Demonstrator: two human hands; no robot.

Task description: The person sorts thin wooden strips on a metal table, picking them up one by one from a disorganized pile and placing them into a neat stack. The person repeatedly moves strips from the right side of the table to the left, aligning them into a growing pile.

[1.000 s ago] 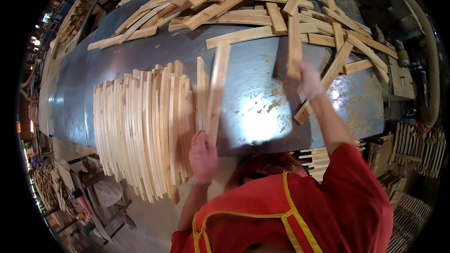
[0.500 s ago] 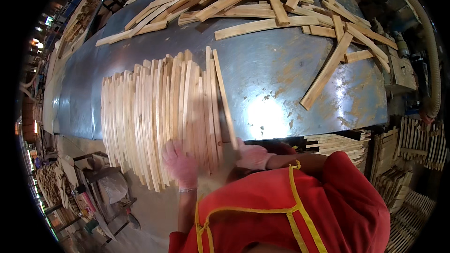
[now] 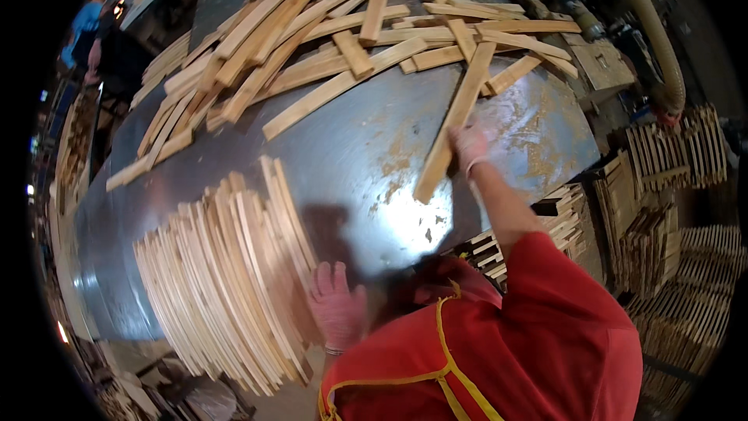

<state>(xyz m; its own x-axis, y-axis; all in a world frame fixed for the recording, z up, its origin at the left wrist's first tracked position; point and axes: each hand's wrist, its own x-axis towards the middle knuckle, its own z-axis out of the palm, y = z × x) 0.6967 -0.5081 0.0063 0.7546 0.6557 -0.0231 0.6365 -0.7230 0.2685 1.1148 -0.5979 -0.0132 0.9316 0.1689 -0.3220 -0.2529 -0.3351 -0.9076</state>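
Reaching out toward one o'clock, my right hand (image 3: pixel 470 143) in its pale glove closes its fingers on the long pale wooden slat (image 3: pixel 454 118) that lies slanted on the grey, rust-flecked sheet-metal tabletop (image 3: pixel 374 156); its near end points down to about six o'clock of my hand, and its far end is still tucked among the loose heap of pale wooden slats (image 3: pixel 343 23) spread across the table from ten to one o'clock. My left hand (image 3: pixel 336 306), in a pink glove, rests flat with fingers spread and holding nothing, pressed against the right flank of the tight row of thin curved wooden strips standing on edge (image 3: pixel 222 288) at the table's near edge, around eight o'clock from me. I judge that the risk sits at both ends. If I drag the slat back while its far tip lies under or against the others, it could pull neighbours along and send them sliding over the smooth metal, perhaps off the right edge toward the stacked wooden pallet frames (image 3: pixel 670 179) at three o'clock. My grip is near the middle of a long piece, so it could swing and knock the standing row. That row leans; should my left palm ease off, the outer strips may fan out and topple over the near edge.
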